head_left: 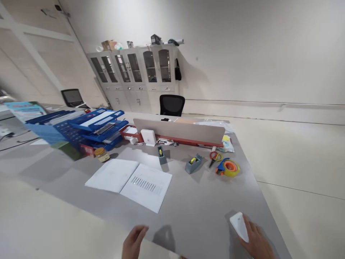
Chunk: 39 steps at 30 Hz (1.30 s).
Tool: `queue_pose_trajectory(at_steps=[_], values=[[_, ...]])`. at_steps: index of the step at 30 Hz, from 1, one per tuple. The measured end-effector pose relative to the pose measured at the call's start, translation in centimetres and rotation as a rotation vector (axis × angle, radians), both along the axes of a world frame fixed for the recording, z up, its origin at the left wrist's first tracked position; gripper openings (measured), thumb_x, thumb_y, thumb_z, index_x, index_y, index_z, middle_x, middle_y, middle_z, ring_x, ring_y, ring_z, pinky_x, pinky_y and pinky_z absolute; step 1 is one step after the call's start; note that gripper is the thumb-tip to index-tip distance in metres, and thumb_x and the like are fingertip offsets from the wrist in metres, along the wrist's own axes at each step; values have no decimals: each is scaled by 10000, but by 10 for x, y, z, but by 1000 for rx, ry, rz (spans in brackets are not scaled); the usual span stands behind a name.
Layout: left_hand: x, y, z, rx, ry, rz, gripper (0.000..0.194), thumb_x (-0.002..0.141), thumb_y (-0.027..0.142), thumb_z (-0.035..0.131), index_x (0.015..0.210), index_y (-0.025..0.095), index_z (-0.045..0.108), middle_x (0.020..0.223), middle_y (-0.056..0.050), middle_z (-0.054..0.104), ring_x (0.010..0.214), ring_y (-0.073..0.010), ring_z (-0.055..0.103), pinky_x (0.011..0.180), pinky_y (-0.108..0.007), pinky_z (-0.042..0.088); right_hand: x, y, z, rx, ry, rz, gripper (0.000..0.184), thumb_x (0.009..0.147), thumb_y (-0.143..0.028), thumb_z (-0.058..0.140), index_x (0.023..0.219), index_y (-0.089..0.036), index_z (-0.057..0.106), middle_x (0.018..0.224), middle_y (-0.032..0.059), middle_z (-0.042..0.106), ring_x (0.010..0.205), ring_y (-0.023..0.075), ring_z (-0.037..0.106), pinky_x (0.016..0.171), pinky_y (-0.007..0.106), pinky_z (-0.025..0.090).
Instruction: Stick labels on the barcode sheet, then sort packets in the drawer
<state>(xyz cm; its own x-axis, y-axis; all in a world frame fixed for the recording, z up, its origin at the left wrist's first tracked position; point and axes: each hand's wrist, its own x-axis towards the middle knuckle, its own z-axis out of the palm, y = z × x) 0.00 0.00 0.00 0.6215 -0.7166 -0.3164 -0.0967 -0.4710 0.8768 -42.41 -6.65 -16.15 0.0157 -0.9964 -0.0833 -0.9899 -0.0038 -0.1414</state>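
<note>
My right hand (256, 241) rests at the near right of the grey table (194, 205) and holds a small white flat object (239, 226) against the tabletop. My left hand (133, 242) hovers at the table's near edge, fingers loosely apart, holding nothing. Two white printed sheets (130, 181) lie side by side ahead of my left hand, nearer the middle of the table.
Further back stand a grey tape dispenser (193, 163), a small grey holder (161, 155), red scissors (215, 157), an orange-yellow packing tape gun (228, 167), a small jar (102, 154), blue stacked paper trays (93, 129), and a low divider panel (180, 131). Behind are a black chair (171, 104) and cabinets (137, 77).
</note>
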Motion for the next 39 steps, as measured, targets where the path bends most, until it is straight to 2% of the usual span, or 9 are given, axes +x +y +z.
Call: queue_pose_trajectory(at_steps=[2, 5, 9, 12, 14, 18, 23, 30, 39], values=[[-13, -21, 24, 1, 145, -52, 298, 533, 457, 676, 647, 189, 614, 753, -34, 611, 822, -218, 516, 742, -302, 406, -7, 7, 2, -26, -40, -7, 707, 725, -413, 290, 1287, 0, 407, 1131, 164, 543, 995, 325, 496, 792, 423, 438], [-31, -47, 55, -95, 436, -8, 285, 524, 397, 717, 632, 169, 584, 676, -10, 548, 766, -149, 470, 695, -251, 363, -13, 13, 19, -11, -72, -43, 779, 686, -488, 246, 1255, 6, 442, 1072, 170, 570, 933, 333, 514, 763, 442, 433], [-45, -65, 72, -175, 780, -49, 326, 493, 343, 778, 614, 152, 544, 623, 5, 513, 672, -110, 462, 665, -250, 338, -6, 11, 51, 25, -29, -95, 877, 611, -586, 259, 1220, 6, 477, 1021, 199, 579, 893, 375, 515, 736, 499, 413], [-46, -70, 70, -193, 856, -61, 333, 493, 316, 790, 657, 150, 553, 599, 12, 512, 641, -104, 465, 658, -254, 328, 23, -2, 75, -89, -110, -126, 852, 679, -615, 234, 1217, 5, 461, 1120, 214, 537, 960, 384, 500, 810, 509, 388], [-46, -72, 66, -200, 848, -49, 343, 487, 318, 790, 673, 153, 555, 585, 18, 518, 636, -102, 468, 655, -250, 320, 57, -14, 93, -88, -350, -117, 806, 687, -639, 287, 1153, -13, 489, 1076, 215, 562, 959, 357, 518, 833, 475, 401], [-44, -74, 59, -200, 817, -55, 321, 502, 329, 769, 662, 155, 553, 583, 19, 538, 638, -105, 479, 662, -254, 314, 146, -32, 138, 190, -974, -125, 575, 671, -620, 477, 960, -137, 589, 934, 127, 626, 863, 245, 570, 810, 363, 448], [-43, -70, 58, -203, 783, -60, 310, 536, 378, 745, 649, 155, 560, 592, 6, 578, 621, -107, 479, 679, -267, 324, 233, -32, 178, 502, -1419, 80, 472, 670, -591, 568, 797, -142, 640, 669, 60, 595, 622, 153, 516, 630, 284, 437], [-44, -65, 50, -225, 779, -55, 319, 576, 423, 719, 652, 145, 583, 642, -20, 598, 616, -122, 485, 676, -293, 342, 260, -28, 180, 665, -1675, 52, 397, 715, -525, 592, 697, -130, 629, 624, 30, 541, 595, 107, 454, 599, 242, 385], [-43, -61, 38, -217, 724, -109, 299, 637, 437, 669, 677, 148, 607, 744, -38, 592, 680, -129, 476, 706, -287, 354, 266, -32, 186, 763, -1623, -61, 390, 569, -500, 684, 614, -122, 597, 517, -6, 463, 530, 88, 384, 554, 229, 322]])
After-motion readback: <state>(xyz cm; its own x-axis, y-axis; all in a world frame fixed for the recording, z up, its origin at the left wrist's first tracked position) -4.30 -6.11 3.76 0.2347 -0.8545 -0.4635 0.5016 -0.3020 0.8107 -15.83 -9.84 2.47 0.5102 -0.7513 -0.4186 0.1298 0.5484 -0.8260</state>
